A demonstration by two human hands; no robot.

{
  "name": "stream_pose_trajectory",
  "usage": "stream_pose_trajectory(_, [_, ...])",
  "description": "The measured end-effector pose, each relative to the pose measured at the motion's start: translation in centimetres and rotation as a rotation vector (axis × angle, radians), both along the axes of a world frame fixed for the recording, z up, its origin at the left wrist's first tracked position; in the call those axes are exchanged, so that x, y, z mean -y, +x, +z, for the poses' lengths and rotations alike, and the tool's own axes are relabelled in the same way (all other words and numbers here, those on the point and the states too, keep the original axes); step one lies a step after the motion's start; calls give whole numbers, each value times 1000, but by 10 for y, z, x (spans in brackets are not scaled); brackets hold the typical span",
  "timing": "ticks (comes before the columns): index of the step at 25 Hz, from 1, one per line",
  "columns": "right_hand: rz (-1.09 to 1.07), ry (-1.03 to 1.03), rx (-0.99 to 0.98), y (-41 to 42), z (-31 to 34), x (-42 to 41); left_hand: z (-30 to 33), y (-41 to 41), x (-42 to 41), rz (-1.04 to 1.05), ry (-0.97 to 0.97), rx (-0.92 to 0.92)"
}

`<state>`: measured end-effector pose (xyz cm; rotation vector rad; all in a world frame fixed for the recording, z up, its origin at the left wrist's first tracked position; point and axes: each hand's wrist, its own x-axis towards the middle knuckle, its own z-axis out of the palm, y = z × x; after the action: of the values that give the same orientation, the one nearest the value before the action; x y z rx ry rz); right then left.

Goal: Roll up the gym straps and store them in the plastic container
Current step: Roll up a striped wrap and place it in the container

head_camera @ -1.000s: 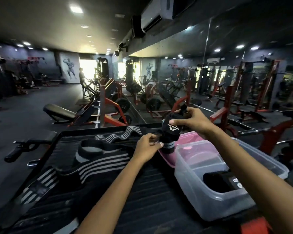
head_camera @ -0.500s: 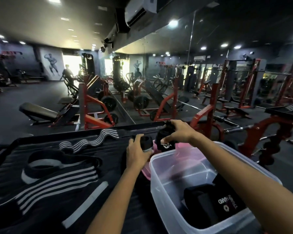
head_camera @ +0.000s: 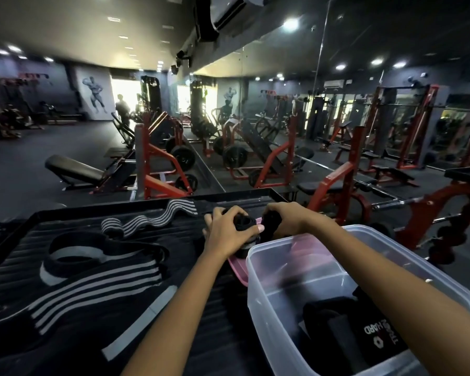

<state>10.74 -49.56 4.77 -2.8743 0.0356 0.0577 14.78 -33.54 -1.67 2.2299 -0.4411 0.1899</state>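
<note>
- Across the black ribbed bench top [head_camera: 98, 335], which fills the lower left of the view, loose black straps with grey stripes [head_camera: 92, 280] lie unrolled, running from the near left corner toward the middle; one end forms an open loop.
- Toward the far edge of the bench, a second striped strap [head_camera: 158, 218] lies in a wavy line, apart from the first heap.
- At the near right corner stands the clear plastic container [head_camera: 258, 308], open at the top, its rim touching the right forearm that crosses over it.
- Inside the container, against its near side, sit dark rolled straps [head_camera: 334, 332]; one black piece shows white lettering and a small emblem. The far half of the container's floor is bare.
- Behind the container, a pink lid [head_camera: 239, 270] lies flat on the bench, partly hidden by the container's far wall.
- Just above the pink lid, the left hand [head_camera: 225, 234] is closed around a black rolled strap [head_camera: 246, 226], thumb on its near side.
- Beside it, the right hand [head_camera: 285, 218] grips another dark bundle [head_camera: 269, 229], fingers curled over the top; whether the two bundles are one strap cannot be told.
</note>
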Motion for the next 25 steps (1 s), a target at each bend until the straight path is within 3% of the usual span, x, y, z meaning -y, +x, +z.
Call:
stream_pose_trajectory(5, [-79,108,35,-1,3,7,17,10,-4,-31,85,2])
stream_pose_trajectory(9, [-181,408,75,-5,12,19,17,10,-13,-73,-99,-43])
stream_pose_trajectory(14, [-151,598,149,-9,11,20,5,-5,-23,-225,-83,-98])
stream_pose_trajectory(20, [14,981,268,-22,21,11,34,-17,-51,-425,-846,-292])
stream_pose_trajectory(22, [48,1051,276,-30,28,5,49,-25,-58,-479,-943,-304])
stream_pose_trajectory(25, [100,1122,248,-46,44,1,65,-34,-67,-580,-928,-310])
